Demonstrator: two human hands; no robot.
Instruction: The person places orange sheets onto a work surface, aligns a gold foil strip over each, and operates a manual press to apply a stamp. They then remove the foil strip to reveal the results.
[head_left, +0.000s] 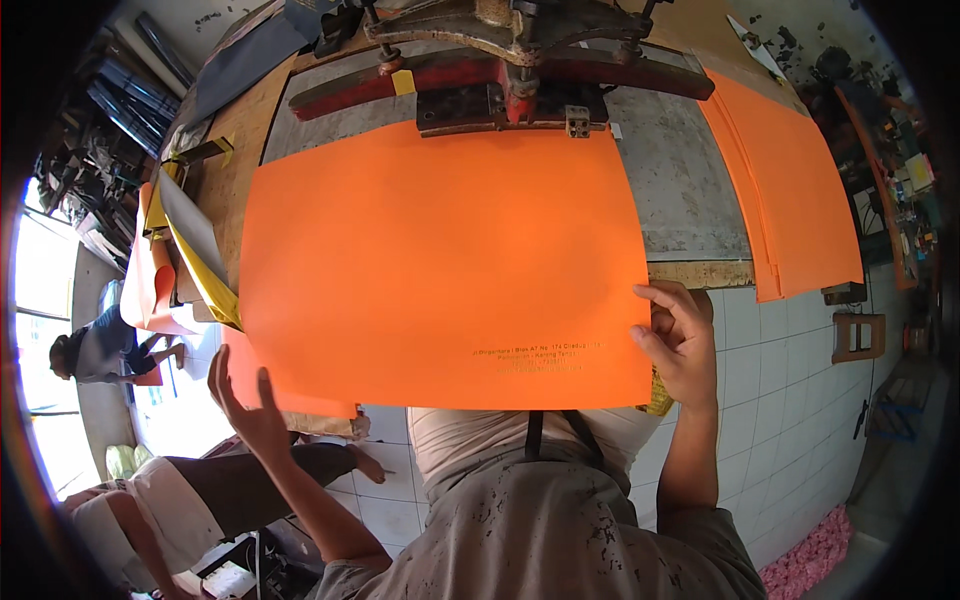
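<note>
A large orange sheet (440, 250) lies flat under the press head (465, 108), its near edge reaching over the table edge to my waist. Small gold lettering (540, 357) is stamped near its lower right. At the right edge, my right hand (684, 340) has thumb and forefinger apart, their tips touching the sheet; its other fingers are loosely bent. Beside the lower left corner my left hand (255, 415) is open, fingers spread and thumb raised. Another orange sheet (290, 375) shows beneath the first, close to my left hand.
The press's red crossbar (660, 78) spans the back of the metal bed (680, 190). Stacked orange sheets (800, 190) lie at the right. A yellow-and-grey curled sheet (200, 250) stands at the left. Two other people (100, 345) are at the left, one near my left arm.
</note>
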